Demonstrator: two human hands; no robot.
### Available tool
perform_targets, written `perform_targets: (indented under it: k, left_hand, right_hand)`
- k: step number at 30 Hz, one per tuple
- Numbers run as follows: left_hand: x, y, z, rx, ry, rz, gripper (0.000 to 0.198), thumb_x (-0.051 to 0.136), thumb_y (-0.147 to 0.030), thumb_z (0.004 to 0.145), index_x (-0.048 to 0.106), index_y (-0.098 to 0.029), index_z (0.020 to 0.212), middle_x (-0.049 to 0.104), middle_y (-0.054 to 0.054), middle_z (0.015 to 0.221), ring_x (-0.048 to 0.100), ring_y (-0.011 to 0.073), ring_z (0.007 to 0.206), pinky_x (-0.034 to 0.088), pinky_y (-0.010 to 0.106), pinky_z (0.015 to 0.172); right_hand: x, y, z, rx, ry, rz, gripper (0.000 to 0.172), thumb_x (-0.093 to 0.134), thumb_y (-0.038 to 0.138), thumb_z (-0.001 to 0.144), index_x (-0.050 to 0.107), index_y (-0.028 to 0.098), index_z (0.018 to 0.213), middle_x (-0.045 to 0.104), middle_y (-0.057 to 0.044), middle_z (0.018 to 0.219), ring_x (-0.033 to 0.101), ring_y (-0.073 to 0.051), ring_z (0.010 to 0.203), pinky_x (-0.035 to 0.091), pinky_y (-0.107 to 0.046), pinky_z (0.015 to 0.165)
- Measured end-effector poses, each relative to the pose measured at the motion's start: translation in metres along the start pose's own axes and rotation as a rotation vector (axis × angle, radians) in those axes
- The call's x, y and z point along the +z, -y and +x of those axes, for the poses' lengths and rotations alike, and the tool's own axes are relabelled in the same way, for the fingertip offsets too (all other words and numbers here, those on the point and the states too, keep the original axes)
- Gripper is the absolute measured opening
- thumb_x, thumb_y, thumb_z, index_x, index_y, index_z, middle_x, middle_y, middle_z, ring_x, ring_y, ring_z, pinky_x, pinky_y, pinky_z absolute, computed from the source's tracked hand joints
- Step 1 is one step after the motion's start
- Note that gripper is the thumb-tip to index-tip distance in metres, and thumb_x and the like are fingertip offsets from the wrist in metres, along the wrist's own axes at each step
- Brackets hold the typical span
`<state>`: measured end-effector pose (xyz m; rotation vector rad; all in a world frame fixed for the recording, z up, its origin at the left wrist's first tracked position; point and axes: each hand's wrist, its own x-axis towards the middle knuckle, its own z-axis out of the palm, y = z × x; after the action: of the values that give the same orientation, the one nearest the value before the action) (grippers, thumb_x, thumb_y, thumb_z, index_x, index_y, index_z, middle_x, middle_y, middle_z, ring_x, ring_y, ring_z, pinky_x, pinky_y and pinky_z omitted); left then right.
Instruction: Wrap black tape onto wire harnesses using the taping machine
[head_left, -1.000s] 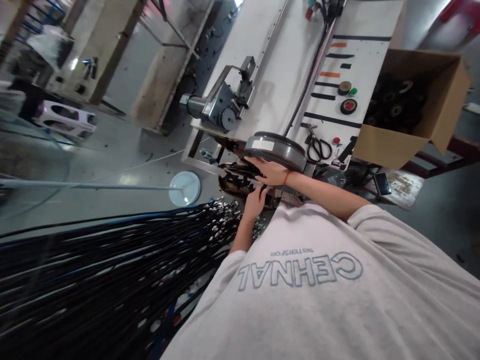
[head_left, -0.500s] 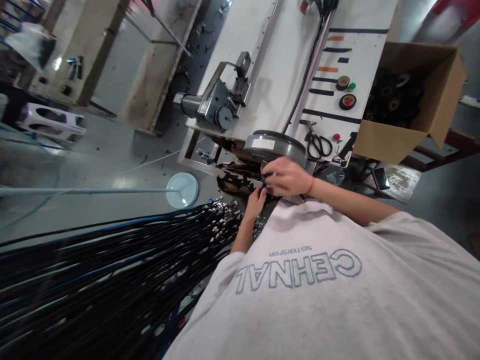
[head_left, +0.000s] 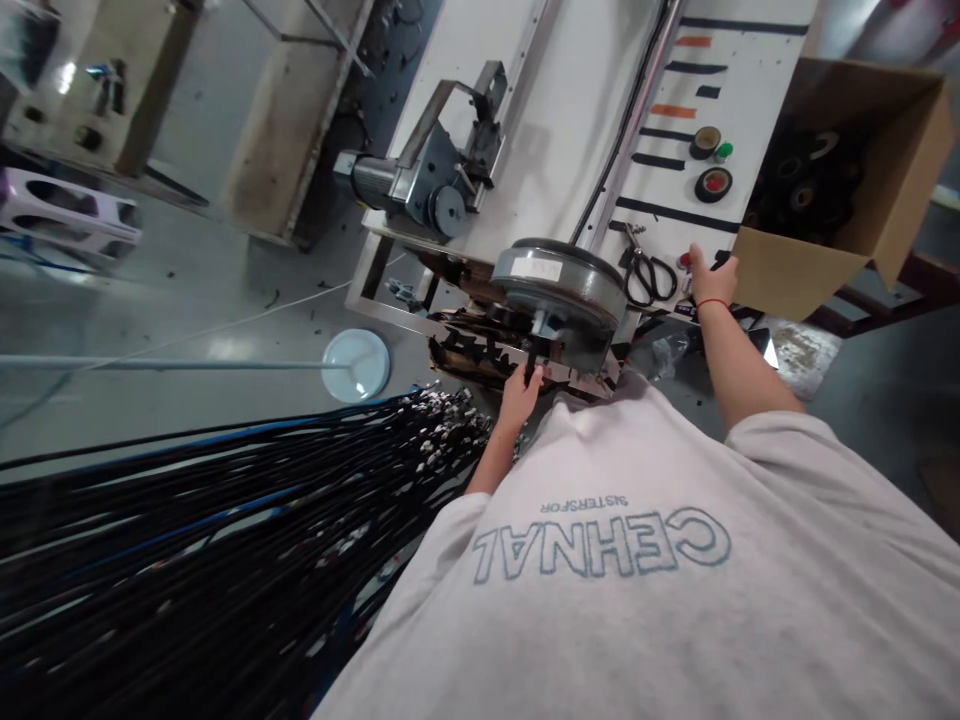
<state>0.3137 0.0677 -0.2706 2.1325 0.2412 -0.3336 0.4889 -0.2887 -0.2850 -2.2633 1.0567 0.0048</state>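
Note:
My left hand [head_left: 521,395] is closed around a short black cable end [head_left: 532,355]. It points up from the fist, and a pale tip shows in front of a grey round drum-like housing [head_left: 559,285]. My right hand [head_left: 714,280] reaches over the near right corner of the white table, thumb and fingers apart. A black tape strip [head_left: 721,258] shows between them, and a small red round piece [head_left: 684,260] lies beside the thumb. Black-handled scissors [head_left: 649,278] lie left of that hand.
A motorised metal device [head_left: 431,185] stands on the white table [head_left: 570,110]. Tape rolls [head_left: 712,184] and tape strips lie on its right side. A cardboard box [head_left: 802,275] of dark rolls stands at right. Many black cables [head_left: 247,540] hang at left, near a pale blue round base [head_left: 356,365].
My right hand has left the left hand and moved right to the table corner. My left hand stays by the housing with the cable end. The view has shifted slightly.

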Motion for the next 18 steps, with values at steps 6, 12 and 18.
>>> perform_targets:
  k: [6,12,18]
  left_hand:
    - [0.010,0.035,-0.015,-0.097,0.053,0.072,0.022,0.059,-0.035,0.084,0.062,-0.016,0.074,0.062,0.001,0.063,0.056,0.0151,0.060,0.041,0.025,0.060]
    - [0.012,0.041,-0.035,-0.036,-0.053,-0.009,0.028,0.055,-0.041,0.086,0.058,-0.017,0.071,0.056,0.000,0.062,0.051,0.0135,0.058,0.037,0.025,0.059]
    - [0.005,0.008,-0.028,-0.035,-0.115,-0.057,0.033,0.052,-0.045,0.088,0.055,-0.018,0.070,0.054,-0.001,0.059,0.050,0.0129,0.058,0.038,0.024,0.058]
  right_hand:
    - [0.005,0.003,0.005,-0.005,-0.054,-0.062,0.075,0.052,0.070,0.085,0.043,0.012,0.130,0.058,-0.027,0.122,0.055,-0.038,0.121,0.041,-0.056,0.096]
    - [0.005,0.003,0.004,-0.010,-0.088,-0.064,0.071,0.055,0.067,0.085,0.046,0.009,0.127,0.059,-0.028,0.120,0.057,-0.036,0.116,0.041,-0.049,0.095]
    - [0.004,0.006,0.004,0.012,-0.106,-0.082,0.069,0.056,0.064,0.086,0.046,0.009,0.126,0.060,-0.029,0.117,0.058,-0.032,0.110,0.039,-0.042,0.091]
